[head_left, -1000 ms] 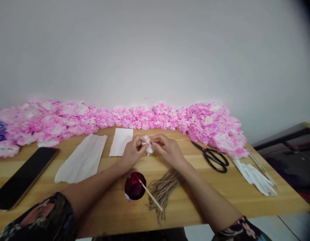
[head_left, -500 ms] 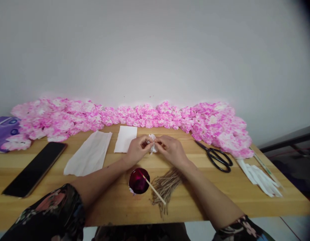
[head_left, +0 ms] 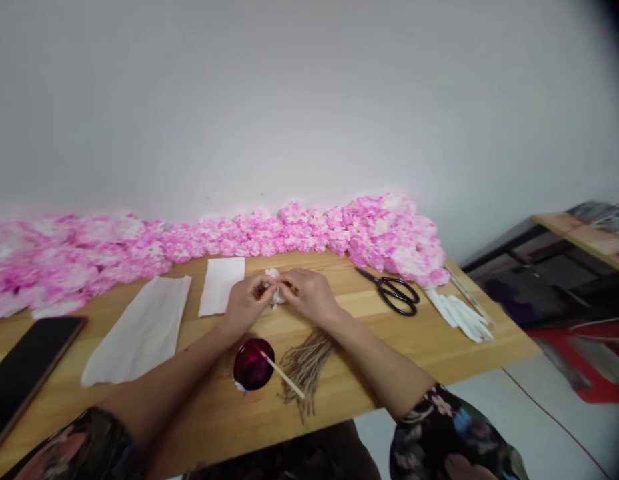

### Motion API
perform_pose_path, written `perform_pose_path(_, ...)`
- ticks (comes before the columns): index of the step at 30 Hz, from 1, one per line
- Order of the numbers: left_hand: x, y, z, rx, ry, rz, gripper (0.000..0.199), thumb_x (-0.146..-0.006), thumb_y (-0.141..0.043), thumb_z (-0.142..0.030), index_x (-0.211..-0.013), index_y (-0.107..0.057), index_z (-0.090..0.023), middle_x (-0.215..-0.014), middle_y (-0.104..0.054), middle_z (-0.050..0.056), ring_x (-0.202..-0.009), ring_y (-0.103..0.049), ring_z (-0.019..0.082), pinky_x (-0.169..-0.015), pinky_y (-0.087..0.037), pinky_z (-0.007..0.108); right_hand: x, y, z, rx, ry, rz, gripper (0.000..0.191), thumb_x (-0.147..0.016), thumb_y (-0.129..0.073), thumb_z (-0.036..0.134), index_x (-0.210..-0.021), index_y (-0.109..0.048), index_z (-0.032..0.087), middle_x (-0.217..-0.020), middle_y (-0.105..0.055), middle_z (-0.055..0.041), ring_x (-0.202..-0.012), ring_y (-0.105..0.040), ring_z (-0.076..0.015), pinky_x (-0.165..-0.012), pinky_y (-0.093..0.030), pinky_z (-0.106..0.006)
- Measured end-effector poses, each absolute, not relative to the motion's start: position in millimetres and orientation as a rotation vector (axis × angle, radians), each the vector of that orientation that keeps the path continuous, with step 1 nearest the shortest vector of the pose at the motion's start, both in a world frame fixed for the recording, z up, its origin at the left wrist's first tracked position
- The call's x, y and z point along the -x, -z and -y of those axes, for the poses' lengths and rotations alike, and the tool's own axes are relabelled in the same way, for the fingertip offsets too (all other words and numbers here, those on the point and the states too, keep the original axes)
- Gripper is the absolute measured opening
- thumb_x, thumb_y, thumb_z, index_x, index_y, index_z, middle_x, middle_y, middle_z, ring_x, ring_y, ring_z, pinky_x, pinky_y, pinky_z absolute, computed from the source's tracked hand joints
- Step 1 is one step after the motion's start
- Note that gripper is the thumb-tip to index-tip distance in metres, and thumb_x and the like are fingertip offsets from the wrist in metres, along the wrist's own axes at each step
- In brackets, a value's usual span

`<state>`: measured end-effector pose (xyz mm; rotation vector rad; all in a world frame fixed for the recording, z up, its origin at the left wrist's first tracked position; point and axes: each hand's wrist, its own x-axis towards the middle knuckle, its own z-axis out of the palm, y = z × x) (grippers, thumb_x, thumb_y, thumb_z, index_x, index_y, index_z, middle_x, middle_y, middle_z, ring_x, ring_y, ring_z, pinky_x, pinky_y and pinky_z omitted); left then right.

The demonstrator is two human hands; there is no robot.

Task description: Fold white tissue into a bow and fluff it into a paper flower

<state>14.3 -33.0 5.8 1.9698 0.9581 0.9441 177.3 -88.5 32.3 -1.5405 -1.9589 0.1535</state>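
Observation:
My left hand (head_left: pixel 248 300) and my right hand (head_left: pixel 307 293) meet above the middle of the wooden table. Between their pinched fingertips is a small gathered piece of white paper (head_left: pixel 275 297), sticking out above and below the fingers. A bowl of dark magenta liquid (head_left: pixel 253 365) stands nearer to me, with a thin stick (head_left: pixel 287 379) leaning out of it. Beside the bowl, under my right forearm, lies a bundle of brown twine-like strands (head_left: pixel 309 363). White sheets (head_left: pixel 222 283) are stacked just left of my left hand.
Pink and white paper flowers (head_left: pixel 259 233) line the wall. Black scissors (head_left: pixel 397 295) and white strips (head_left: pixel 462 317) lie right. A larger white sheet (head_left: pixel 142 333) and a phone (head_left: pixel 32 370) lie left. A red stool (head_left: pixel 584 367) stands beyond the wooden table (head_left: pixel 439 353).
The view has swung to the right, so the table's things appear further left and a second table and red stool show. Both hands keep their pinch on the white paper.

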Motion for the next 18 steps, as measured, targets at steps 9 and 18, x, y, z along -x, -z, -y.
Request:
perform_pose_path(9,-15.6,-7.7,32.0,-1.906,-0.938,-0.948,0.012,-0.082,-0.057,-0.026,-0.079,-0.062,-0.016,-0.066,-0.064,-0.001,-0.058,-0.057,0.01,-0.056,-0.043,0.019,-183.8,-32.5,85.3,1.505,-0.327,1.825,0.016,-0.086,-0.057,0.02,-0.095,-0.07,0.02,-0.087,-0.072,-0.0033,-0.071,-0.061,-0.0144,-0.064,-0.042,-0.024)
perform_pose_path(18,-16.5,-7.2,32.1,-1.889,-0.937,-0.936,0.014,-0.083,-0.056,-0.03,-0.079,-0.062,-0.017,-0.067,-0.064,-0.001,-0.058,-0.056,0.01,-0.057,-0.042,0.019,-184.5,-36.6,87.5,1.532,-0.273,1.899,0.015,-0.085,-0.058,0.018,-0.092,-0.07,0.021,-0.086,-0.071,-0.0032,-0.073,-0.062,-0.0153,-0.065,-0.042,-0.025)
